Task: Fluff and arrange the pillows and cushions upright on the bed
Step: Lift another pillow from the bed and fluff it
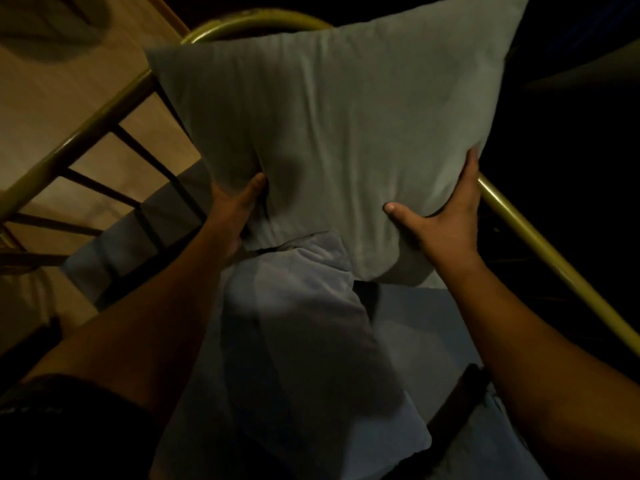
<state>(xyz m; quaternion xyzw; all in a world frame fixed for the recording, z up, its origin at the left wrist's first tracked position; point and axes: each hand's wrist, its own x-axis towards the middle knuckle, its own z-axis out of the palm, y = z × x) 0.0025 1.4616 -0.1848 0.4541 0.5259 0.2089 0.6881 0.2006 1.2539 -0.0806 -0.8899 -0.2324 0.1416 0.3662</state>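
A large pale grey-green pillow [339,133] stands upright against the curved metal headboard. My left hand [239,209] grips its lower left edge, thumb pressed into the fabric. On the lower right corner sits my right hand [446,216], thumb in front and fingers wrapped around the side. Below the big pillow a second, bluish pillow [304,327] lies flat on the bed, reaching toward me. The room is dim.
An olive-gold metal headboard rail [86,133] with dark bars runs along the left and continues down the right side [540,244]. Behind it is a tan wall [52,81]. The blue bedsheet [422,327] shows to the right of the lying pillow.
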